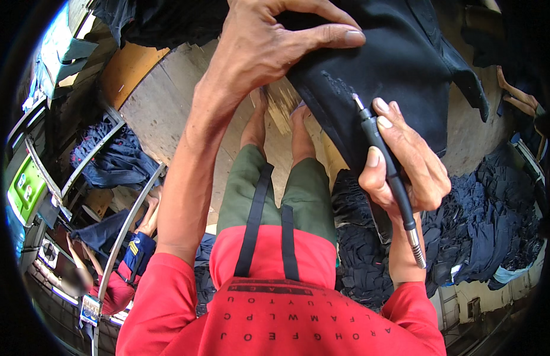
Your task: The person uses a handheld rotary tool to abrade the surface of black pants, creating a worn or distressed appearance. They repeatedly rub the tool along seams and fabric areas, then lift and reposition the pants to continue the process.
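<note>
A black denim garment (393, 65) is spread at the upper middle, with a small frayed, worn patch on it. My left hand (260, 47) reaches over its upper left part, thumb and forefinger closed together on the cloth. In my right hand (420, 160) is a slim black rotary grinding pen (380, 135), gripped between thumb and fingers. Its pale pointed tip lies at or just beside the frayed patch; whether it touches cannot be made out. A springy metal sleeve trails from the tool's lower end.
Heaped dark garments (482, 219) lie at the right, and another denim pile (115, 157) at the left. Curved metal rails (129, 225) run along the left side, near a green tray (27, 188). A co-worker (124, 279) handles cloth at lower left; another person's arm (517, 95) shows far right.
</note>
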{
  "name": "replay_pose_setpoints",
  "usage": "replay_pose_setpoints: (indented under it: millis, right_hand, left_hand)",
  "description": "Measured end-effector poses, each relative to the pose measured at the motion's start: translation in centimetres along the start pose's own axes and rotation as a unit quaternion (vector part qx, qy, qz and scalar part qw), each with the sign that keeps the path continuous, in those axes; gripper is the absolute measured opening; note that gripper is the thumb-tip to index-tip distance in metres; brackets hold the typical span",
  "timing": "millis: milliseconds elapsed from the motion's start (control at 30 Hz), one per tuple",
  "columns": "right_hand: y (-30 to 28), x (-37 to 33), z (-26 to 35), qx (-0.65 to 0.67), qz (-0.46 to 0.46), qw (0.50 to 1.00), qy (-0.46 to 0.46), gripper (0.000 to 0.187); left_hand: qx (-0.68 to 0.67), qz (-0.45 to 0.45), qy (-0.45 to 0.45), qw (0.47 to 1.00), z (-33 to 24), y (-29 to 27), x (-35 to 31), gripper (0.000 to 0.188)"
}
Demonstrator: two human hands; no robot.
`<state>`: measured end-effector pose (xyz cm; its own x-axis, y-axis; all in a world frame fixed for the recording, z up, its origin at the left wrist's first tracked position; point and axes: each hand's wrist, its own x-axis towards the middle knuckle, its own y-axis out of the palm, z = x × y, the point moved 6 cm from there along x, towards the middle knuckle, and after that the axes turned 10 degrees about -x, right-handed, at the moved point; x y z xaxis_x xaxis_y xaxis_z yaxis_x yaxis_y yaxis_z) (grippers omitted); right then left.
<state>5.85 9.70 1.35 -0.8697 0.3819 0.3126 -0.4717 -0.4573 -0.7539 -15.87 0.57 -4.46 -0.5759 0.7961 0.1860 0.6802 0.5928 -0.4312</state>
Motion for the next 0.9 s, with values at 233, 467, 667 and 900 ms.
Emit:
replay_pose_setpoints:
  millis: [233, 467, 667, 900]
  right_hand:
    - [-0.2, -0.4, -0.1, 0.005, 0.006, 1.000, 0.007, 0.030]
    - [-0.5, -0.8, -0.1, 0.014, 0.005, 1.000, 0.004, 0.030]
    - [-1.5, -2.6, -1.0, 0.028, 0.018, 0.999, 0.023, 0.030]
    - [-3.6, -4.9, -0.9, 0.030, 0.006, 1.000, 0.000, 0.028]
  left_hand:
    - [-0.008, -0.003, 0.001, 1.000, -0.2, 0.0, 0.0, 0.030]
    - [-0.051, -0.009, 0.011, 0.999, -0.2, 0.2, 0.1, 0.028]
    - [0.117, -0.063, 0.038, 0.990, -2.6, 0.3, 0.1, 0.034]
    - [0.023, -0.075, 0.051, 0.996, -2.3, 2.9, 4.8, 0.041]
